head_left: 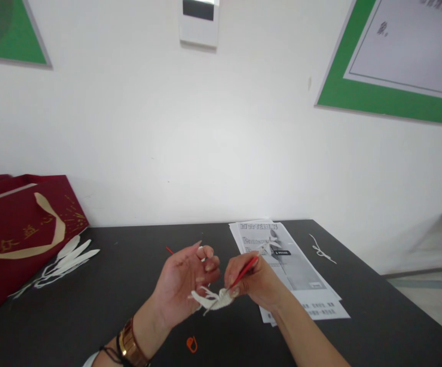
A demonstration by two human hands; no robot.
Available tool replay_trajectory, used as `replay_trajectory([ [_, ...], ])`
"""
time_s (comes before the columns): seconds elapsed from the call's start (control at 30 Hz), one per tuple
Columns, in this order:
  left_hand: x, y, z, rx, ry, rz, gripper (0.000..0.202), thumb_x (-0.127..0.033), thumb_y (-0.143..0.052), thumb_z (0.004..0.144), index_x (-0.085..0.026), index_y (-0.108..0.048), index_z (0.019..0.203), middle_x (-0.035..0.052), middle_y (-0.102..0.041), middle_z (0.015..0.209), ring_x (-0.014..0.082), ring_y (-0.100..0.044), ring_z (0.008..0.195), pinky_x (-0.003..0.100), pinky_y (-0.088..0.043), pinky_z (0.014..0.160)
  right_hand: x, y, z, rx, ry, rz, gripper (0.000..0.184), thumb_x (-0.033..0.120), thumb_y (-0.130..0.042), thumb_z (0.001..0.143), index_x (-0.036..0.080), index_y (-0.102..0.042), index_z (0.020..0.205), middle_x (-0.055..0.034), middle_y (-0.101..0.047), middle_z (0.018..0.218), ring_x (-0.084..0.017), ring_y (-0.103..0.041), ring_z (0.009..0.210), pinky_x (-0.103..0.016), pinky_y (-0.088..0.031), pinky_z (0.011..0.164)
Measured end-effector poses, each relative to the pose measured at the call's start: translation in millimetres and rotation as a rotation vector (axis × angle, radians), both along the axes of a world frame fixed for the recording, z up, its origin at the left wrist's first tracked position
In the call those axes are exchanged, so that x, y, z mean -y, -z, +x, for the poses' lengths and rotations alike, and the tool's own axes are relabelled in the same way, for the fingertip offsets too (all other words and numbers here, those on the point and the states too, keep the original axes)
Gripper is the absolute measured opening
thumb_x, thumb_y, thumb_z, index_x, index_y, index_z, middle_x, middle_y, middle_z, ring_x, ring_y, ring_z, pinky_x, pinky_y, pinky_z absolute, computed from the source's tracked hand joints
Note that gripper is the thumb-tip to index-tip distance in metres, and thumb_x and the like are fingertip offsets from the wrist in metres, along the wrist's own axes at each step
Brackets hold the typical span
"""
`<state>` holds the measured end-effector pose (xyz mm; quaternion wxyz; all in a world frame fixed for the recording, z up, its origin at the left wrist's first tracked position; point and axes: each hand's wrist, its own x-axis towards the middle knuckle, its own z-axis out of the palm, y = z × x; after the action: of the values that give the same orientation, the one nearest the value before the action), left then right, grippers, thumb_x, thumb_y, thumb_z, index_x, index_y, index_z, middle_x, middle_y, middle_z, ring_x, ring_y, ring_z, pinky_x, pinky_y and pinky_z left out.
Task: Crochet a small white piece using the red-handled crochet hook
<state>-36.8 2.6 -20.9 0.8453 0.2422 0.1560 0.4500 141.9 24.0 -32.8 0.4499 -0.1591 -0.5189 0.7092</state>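
Note:
My right hand [252, 280] pinches a small white crochet piece [221, 299] together with a red-handled crochet hook [242, 272]. The hook's thin metal end shows below the piece, which has a curved, pointed part reaching toward the left. My left hand [184, 285] is turned palm up beside it, fingers apart and loosely curled, close to the piece's left end. Whether a strand of yarn touches its fingers I cannot make out. On the dark table near my left wrist lies an orange stitch marker [191, 344]. Behind the left hand a thin red stick [169, 250] pokes out, mostly hidden.
Printed sheets [301, 270] lie under and behind my right hand. A short white yarn tangle [318, 248] rests farther right. At left, several white leaf-shaped pieces [71, 257] lie against a dark red gift bag [18, 224]. The black table [129, 255] meets a white wall.

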Motion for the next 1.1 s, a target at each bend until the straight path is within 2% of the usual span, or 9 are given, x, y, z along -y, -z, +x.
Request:
replay_trajectory([
  [0.1, 4.2, -12.5, -8.6, 0.139, -0.088, 0.002, 0.02, -0.033, -0.051, 0.084, -0.018, -0.062, 0.079, 0.0004, -0.053, 0.071, 0.0075, -0.054, 0.058, 0.011, -0.043, 0.045, 0.3, 0.3, 0.5, 0.019, -0.006, 0.003, 0.019, 0.01, -0.089, 0.05, 0.015, -0.075, 0.061, -0.0036, -0.07, 0.059, -0.013, -0.064, 0.05, -0.02, -0.052, 0.046],
  [0.2, 7.7, -22.4, -9.1, 0.246, -0.207, 0.017, 0.023, -0.034, -0.053, 0.082, -0.018, -0.069, 0.084, 0.0074, -0.066, 0.093, 0.0196, -0.063, 0.092, 0.032, -0.053, 0.083, 0.2, 1.0, 1.5, 0.034, -0.019, 0.009, 0.018, 0.01, -0.089, 0.051, 0.015, -0.075, 0.061, -0.0042, -0.071, 0.06, -0.013, -0.064, 0.051, -0.02, -0.051, 0.047],
  [0.27, 8.1, -24.4, -6.8, 0.076, -0.269, 0.163, 0.032, -0.039, -0.047, 0.086, -0.021, -0.072, 0.092, 0.0081, -0.067, 0.111, 0.0273, -0.056, 0.113, 0.046, -0.04, 0.101, 0.2, 0.8, 2.2, 0.038, -0.022, 0.007, 0.018, 0.01, -0.089, 0.051, 0.015, -0.075, 0.062, -0.0043, -0.071, 0.059, -0.013, -0.064, 0.051, -0.02, -0.051, 0.048],
  [0.37, 7.5, -22.9, -6.3, -0.424, -0.298, 0.485, 0.036, -0.043, -0.045, 0.091, -0.021, -0.073, 0.098, 0.0074, -0.068, 0.111, 0.0273, -0.052, 0.114, 0.044, -0.025, 0.108, 0.6, -0.8, 2.5, 0.063, -0.024, -0.001, 0.018, 0.01, -0.089, 0.05, 0.014, -0.075, 0.061, -0.004, -0.07, 0.058, -0.012, -0.063, 0.05, -0.019, -0.051, 0.047],
  [0.53, 3.3, -16.6, -19.2, -0.769, -0.108, 0.588, 0.039, -0.049, -0.06, 0.083, -0.018, -0.063, 0.059, -0.0018, -0.055, 0.062, 0.0145, -0.044, 0.065, 0.031, -0.033, 0.09, 1.9, -3.0, 1.1, 0.086, -0.026, -0.026, 0.018, 0.011, -0.089, 0.049, 0.014, -0.075, 0.059, -0.0041, -0.07, 0.058, -0.013, -0.063, 0.049, -0.021, -0.053, 0.047],
  [0.63, -2.4, -9.4, -24.1, -0.726, 0.032, 0.529, 0.051, -0.055, -0.059, 0.08, -0.017, -0.051, 0.047, -0.0051, -0.04, 0.047, 0.0104, -0.029, 0.047, 0.029, -0.034, 0.06, 2.1, -1.6, 0.2, 0.084, -0.037, -0.029, 0.019, 0.012, -0.09, 0.047, 0.014, -0.075, 0.059, -0.0047, -0.07, 0.057, -0.014, -0.063, 0.049, -0.021, -0.053, 0.046],
  [0.73, -4.6, -2.3, -20.3, -0.595, 0.107, 0.427, 0.06, -0.059, -0.061, 0.075, -0.02, -0.034, 0.039, -0.004, -0.035, 0.046, 0.0108, -0.034, 0.047, 0.028, -0.032, 0.054, 1.7, 0.0, 0.3, 0.07, -0.033, -0.028, 0.02, 0.013, -0.091, 0.046, 0.014, -0.074, 0.059, -0.0045, -0.07, 0.057, -0.014, -0.064, 0.049, -0.021, -0.052, 0.046],
  [0.93, 6.0, -2.3, -5.9, -0.424, 0.087, 0.211, 0.029, -0.041, -0.072, 0.069, -0.013, -0.071, 0.073, 0.005, -0.059, 0.071, 0.016, -0.055, 0.064, 0.031, -0.042, 0.065, 2.6, -8.0, 3.1, 0.138, -0.032, -0.017, 0.018, 0.014, -0.09, 0.047, 0.014, -0.075, 0.058, -0.0036, -0.07, 0.057, -0.014, -0.064, 0.052, -0.023, -0.054, 0.051],
  [1.1, 9.4, -13.2, -4.5, -0.56, 0.056, 0.262, 0.028, -0.025, -0.075, 0.074, -0.014, -0.075, 0.099, 0.0066, -0.067, 0.081, 0.0144, -0.056, 0.07, 0.026, -0.038, 0.067, 1.1, -15.2, 6.9, 0.229, 0.021, 0.01, 0.018, 0.013, -0.089, 0.047, 0.014, -0.075, 0.059, -0.0022, -0.069, 0.057, -0.013, -0.064, 0.053, -0.022, -0.054, 0.054],
])
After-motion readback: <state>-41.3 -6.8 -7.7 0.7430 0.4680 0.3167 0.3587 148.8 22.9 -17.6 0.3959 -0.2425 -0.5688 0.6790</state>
